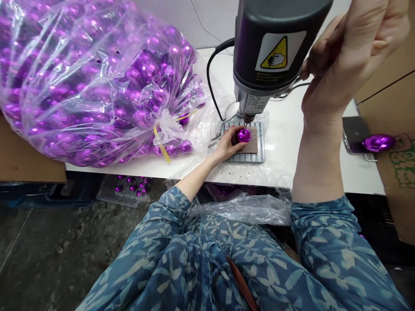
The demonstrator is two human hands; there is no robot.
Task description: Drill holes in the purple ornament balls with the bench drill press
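On a brown board (pixel 251 146) over the drill press's ribbed metal base (pixel 261 151), my left hand (pixel 228 143) grips a shiny purple faceted ball (pixel 244 136). The thin bit (pixel 245 126) of the drill press (pixel 279 26) points down at the top of the ball; whether it is inside cannot be made out. Up at the right, my right hand (pixel 353 56) is raised beside the machine's head with fingers curled. What those fingers wrap round is mostly hidden behind the hand.
A large tied clear bag (pixel 97 86) of purple balls fills the left of the white table (pixel 282 160). At the right lie a dark phone-like object (pixel 355 134) and a purple faceted piece (pixel 378 142). Clear plastic sheeting (pixel 246 208) drapes over the front edge. Cardboard (pixel 400 172) stands right.
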